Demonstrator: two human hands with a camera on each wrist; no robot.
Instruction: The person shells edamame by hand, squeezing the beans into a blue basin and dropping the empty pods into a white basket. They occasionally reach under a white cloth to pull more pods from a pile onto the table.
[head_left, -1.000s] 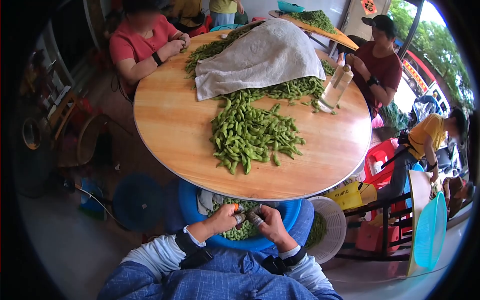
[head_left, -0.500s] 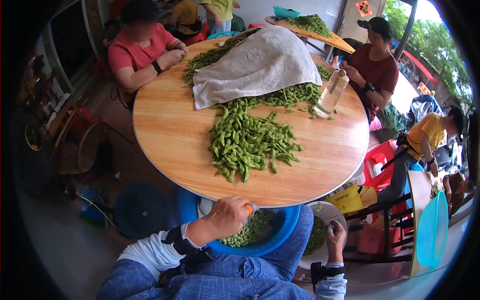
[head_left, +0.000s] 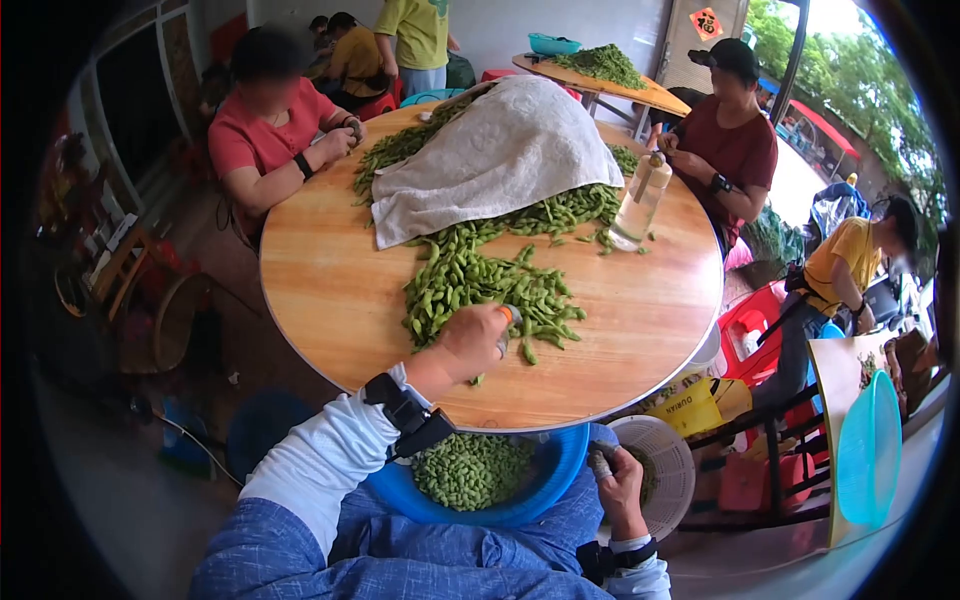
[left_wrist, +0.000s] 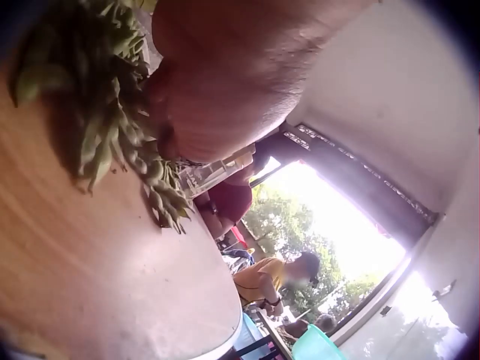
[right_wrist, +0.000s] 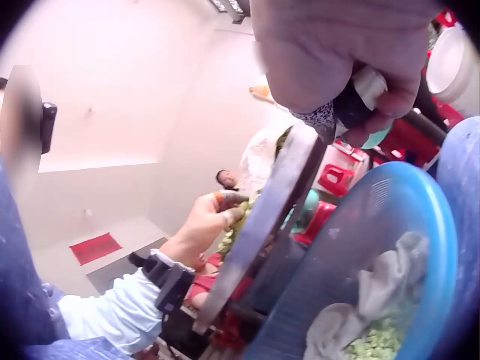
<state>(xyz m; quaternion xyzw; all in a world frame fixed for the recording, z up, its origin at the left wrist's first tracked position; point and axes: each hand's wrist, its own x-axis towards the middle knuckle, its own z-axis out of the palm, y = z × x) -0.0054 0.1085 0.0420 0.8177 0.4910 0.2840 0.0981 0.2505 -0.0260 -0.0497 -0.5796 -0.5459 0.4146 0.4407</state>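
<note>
My left hand [head_left: 470,340] reaches over the table's near side to the front of a heap of green soybean pods [head_left: 455,280]. In the right wrist view, its fingers stretch toward the pods with the thumb apart; one finger carries an orange band. My right hand [head_left: 622,483] hovers between the blue basin [head_left: 562,465] and a white basket [head_left: 676,465], its covered fingertips loosely bent. No pod shows in that hand [right_wrist: 337,60] in the right wrist view. Shelled green beans [head_left: 470,472] lie in the basin, and a pale cloth [right_wrist: 390,277] hangs inside it.
A light towel [head_left: 500,150] covers a bigger mound of pods on the round wooden table [head_left: 330,290]. A clear bottle [head_left: 640,205] stands on the right side. People in red sit across at left and right. Behind is another table [head_left: 650,92] with pods.
Both hands were together over the basin. The right hand went out over the white basket, then came slightly back left. The left hand rose from the basin to the pods on the table.
</note>
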